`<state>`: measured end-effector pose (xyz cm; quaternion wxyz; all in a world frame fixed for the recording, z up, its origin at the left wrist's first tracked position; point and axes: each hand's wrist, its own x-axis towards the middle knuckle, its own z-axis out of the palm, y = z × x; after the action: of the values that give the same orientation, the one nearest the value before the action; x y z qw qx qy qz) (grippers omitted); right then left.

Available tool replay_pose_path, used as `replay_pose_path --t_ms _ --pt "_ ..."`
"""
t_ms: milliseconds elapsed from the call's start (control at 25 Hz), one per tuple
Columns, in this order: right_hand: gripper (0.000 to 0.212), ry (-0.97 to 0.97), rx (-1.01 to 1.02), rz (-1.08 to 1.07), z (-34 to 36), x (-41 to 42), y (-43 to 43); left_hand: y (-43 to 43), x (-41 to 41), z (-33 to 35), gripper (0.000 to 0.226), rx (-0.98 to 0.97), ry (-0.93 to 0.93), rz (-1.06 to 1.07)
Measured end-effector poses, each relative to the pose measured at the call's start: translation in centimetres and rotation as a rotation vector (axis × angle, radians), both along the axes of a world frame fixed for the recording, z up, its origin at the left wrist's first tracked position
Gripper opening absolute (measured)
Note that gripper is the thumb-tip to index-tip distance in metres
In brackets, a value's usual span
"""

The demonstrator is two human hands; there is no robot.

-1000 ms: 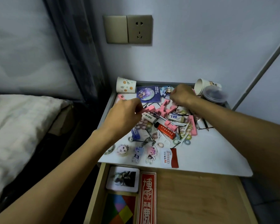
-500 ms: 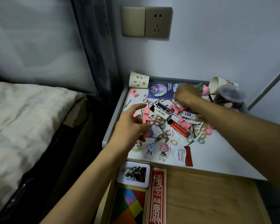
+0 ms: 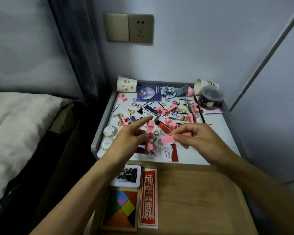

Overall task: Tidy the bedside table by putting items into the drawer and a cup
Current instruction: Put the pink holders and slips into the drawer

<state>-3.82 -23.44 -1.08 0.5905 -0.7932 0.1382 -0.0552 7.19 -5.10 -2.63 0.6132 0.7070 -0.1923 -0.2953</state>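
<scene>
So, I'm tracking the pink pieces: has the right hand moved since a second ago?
Yes: the right hand drew back from the tipped paper cup toward the front edge of the table.

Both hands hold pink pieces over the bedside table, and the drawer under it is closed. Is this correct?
Not quite. The head view shows the drawer pulled open, with a tangram puzzle and a red card inside. The left hand and right hand do hold pink pieces over the bedside table.

Messy bedside table (image 3: 215,133)
One pink block (image 3: 166,139) is pinched by the right hand (image 3: 200,138); other pink blocks (image 3: 150,128) are gripped by the left hand (image 3: 129,139).
</scene>
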Motion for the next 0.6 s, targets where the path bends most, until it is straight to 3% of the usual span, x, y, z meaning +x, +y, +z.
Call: replay_pose_path --t_ms 280,440,520,600 --pt "0.011 0.133 0.070 0.063 -1.8 -0.7 -0.7 -1.8 -2.3 -1.1 0.052 -0.046 0.064 -0.138" --pt "0.040 0.052 0.473 -0.119 -2.2 -0.3 -0.3 -2.4 -2.4 -1.2 0.047 -0.063 0.092 -0.136" --pt "0.034 0.034 0.541 -0.154 -2.5 0.0 -0.1 -2.5 -2.3 -1.3 0.044 -0.061 0.100 -0.107" --pt "0.027 0.026 0.468 -0.156 -2.5 -0.1 -0.3 -2.5 -2.3 -1.4 0.037 -0.066 0.118 -0.061"
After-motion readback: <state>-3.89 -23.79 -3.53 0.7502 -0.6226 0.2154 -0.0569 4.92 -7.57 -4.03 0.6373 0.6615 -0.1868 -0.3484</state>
